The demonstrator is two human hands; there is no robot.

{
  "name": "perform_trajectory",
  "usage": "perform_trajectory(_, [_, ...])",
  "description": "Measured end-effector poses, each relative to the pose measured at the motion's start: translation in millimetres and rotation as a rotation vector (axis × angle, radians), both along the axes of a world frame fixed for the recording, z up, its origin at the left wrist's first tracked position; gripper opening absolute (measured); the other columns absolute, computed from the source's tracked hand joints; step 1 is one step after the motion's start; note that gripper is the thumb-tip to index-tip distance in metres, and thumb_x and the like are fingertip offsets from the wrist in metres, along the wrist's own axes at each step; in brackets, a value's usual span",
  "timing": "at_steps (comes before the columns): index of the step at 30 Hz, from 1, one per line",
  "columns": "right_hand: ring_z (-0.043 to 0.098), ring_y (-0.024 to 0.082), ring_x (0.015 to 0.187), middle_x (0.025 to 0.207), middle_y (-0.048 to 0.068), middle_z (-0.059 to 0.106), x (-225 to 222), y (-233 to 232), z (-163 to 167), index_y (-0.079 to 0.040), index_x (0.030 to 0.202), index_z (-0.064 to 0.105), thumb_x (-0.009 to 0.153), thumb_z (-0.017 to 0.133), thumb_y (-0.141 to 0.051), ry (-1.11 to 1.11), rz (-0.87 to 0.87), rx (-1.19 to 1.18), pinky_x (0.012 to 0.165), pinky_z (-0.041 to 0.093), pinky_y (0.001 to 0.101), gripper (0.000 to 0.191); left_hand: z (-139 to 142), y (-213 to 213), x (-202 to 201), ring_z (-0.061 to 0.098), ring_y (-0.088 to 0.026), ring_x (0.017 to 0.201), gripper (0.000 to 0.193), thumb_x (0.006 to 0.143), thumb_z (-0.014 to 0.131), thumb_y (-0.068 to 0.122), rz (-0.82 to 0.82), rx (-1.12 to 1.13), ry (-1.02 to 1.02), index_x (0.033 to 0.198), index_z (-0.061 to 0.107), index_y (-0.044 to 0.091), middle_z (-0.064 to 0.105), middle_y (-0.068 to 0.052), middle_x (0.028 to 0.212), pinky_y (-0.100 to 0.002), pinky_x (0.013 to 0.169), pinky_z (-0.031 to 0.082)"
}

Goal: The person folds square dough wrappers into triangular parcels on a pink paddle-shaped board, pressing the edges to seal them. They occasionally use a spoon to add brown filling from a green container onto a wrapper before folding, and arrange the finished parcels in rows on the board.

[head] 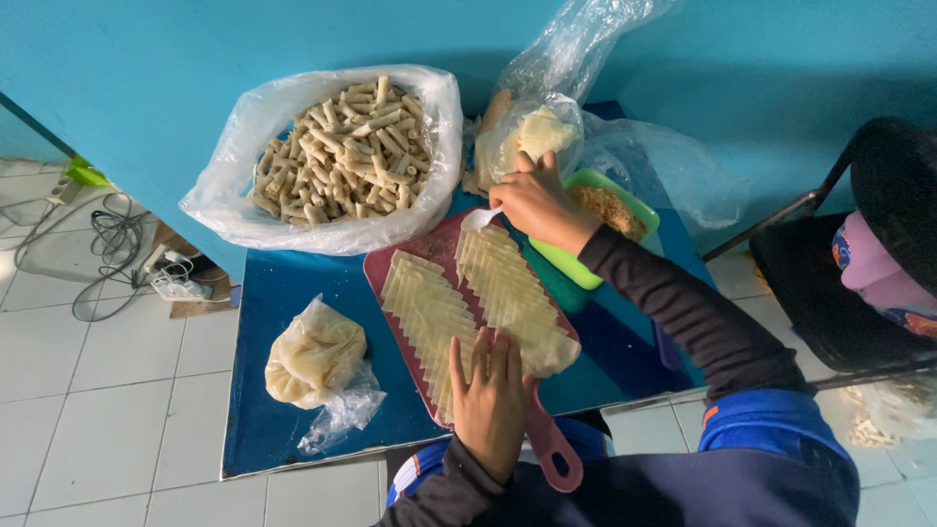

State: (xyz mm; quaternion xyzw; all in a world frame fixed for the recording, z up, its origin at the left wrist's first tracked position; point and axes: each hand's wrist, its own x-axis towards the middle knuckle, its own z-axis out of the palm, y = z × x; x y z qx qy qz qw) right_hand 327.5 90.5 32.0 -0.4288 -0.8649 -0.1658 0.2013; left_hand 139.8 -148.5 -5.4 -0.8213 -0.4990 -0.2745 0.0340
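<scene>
on the blue counter (293, 293), far left of the left grip, a knotted bag of dough sheets (314, 353) lies near the counter's front edge, and beyond it a wide bag of rolled sticks (342, 151) fills the back corner. the left hand (493, 400) rests flat, fingers spread and holding nothing, on the near end of the wrapper rows (468, 298) laid across the red cutting board (410, 256); steady pressure there looks wise, so the overlapped sheets stay put. the right hand (537, 200) is closed on a small white spoon (478, 219), its tip at the far end of the right row. just right of that grip sits a green tray of filling (610, 210), close enough for short scoops. bare counter lies between board and bags; the board's handle overhangs the front edge.
</scene>
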Motion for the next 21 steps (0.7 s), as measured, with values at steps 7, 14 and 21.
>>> perform_trajectory(7, [0.051, 0.023, 0.098, 0.082, -0.005, 0.072, 8, -1, -1, -0.017, 0.08, 0.074, 0.084, 0.071, -0.011, 0.105, 0.025, -0.172, 0.084, 0.027, 0.0468, 0.008, -2, 2, 1, 0.042, -0.035, 0.14, 0.06, 0.082, 0.073, 0.03, 0.004, 0.035, -0.02, 0.131, 0.058, -0.001, 0.058, -0.012, 0.136, -0.06, 0.118, 0.022])
perform_trajectory(14, [0.053, 0.02, 0.104, 0.084, -0.008, 0.071, 8, 1, -5, -0.021, 0.084, 0.075, 0.086, 0.07, -0.009, -0.005, -0.098, 0.031, 0.091, 0.028, 0.0448, 0.013, -4, 2, 1, 0.044, -0.033, 0.138, 0.057, 0.084, 0.074, 0.029, -0.014, -0.01, -0.068, 0.131, 0.059, 0.0, 0.058, -0.013, 0.128, -0.058, 0.119, 0.026])
perform_trajectory(21, [0.052, 0.022, 0.098, 0.073, -0.005, 0.071, 15, 0, 7, -0.02, 0.074, 0.077, 0.08, 0.073, -0.013, 0.02, -0.049, -0.374, 0.084, 0.026, 0.0475, 0.01, -2, 1, 1, 0.047, -0.03, 0.135, 0.055, 0.085, 0.073, 0.03, 0.012, 0.002, -0.022, 0.129, 0.059, 0.001, 0.058, -0.011, 0.12, -0.057, 0.118, 0.027])
